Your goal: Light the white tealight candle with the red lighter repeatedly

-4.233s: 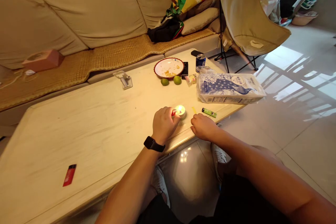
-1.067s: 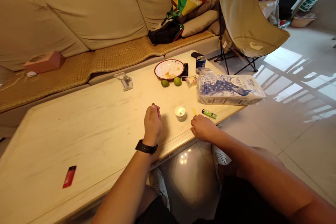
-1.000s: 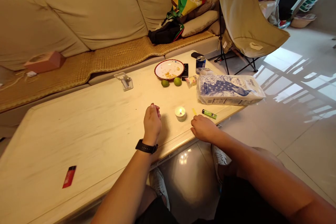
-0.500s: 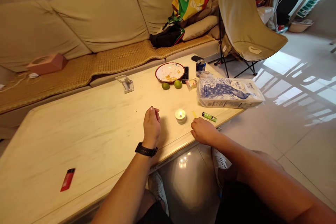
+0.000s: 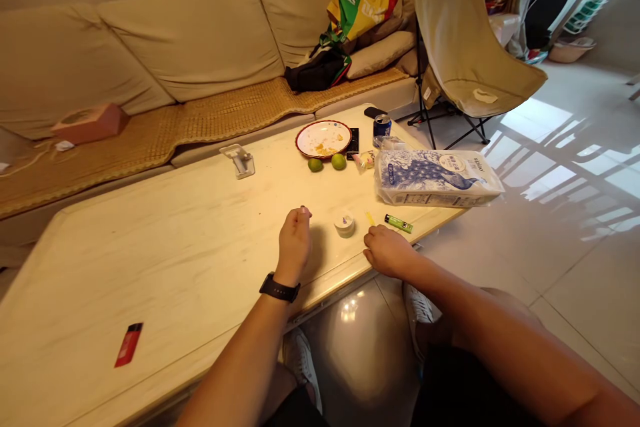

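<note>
A small round tealight candle (image 5: 345, 224) stands on the pale table (image 5: 175, 247), its wick dark and without a flame. To its left, my left hand (image 5: 295, 240) is held up with curled fingers and the thumb on top. Nothing shows in that hand, and a dark watch is on its wrist. Right of the candle, my right hand (image 5: 389, 250) rests closed at the table edge. A short yellow strip (image 5: 370, 218) lies against its fingers; whether they grip it is hidden. Just beyond is a green lighter (image 5: 399, 223).
A red lighter (image 5: 129, 345) lies at the near left. Farther back are a plate with food scraps (image 5: 324, 139), two green limes (image 5: 339, 161), a blue can (image 5: 382, 127) and a wrapped tissue pack (image 5: 437, 177). A folding stand (image 5: 239, 161) sits near the sofa.
The candle flame has gone out. My left hand has moved slightly right, toward the candle. My right hand stays in place.
</note>
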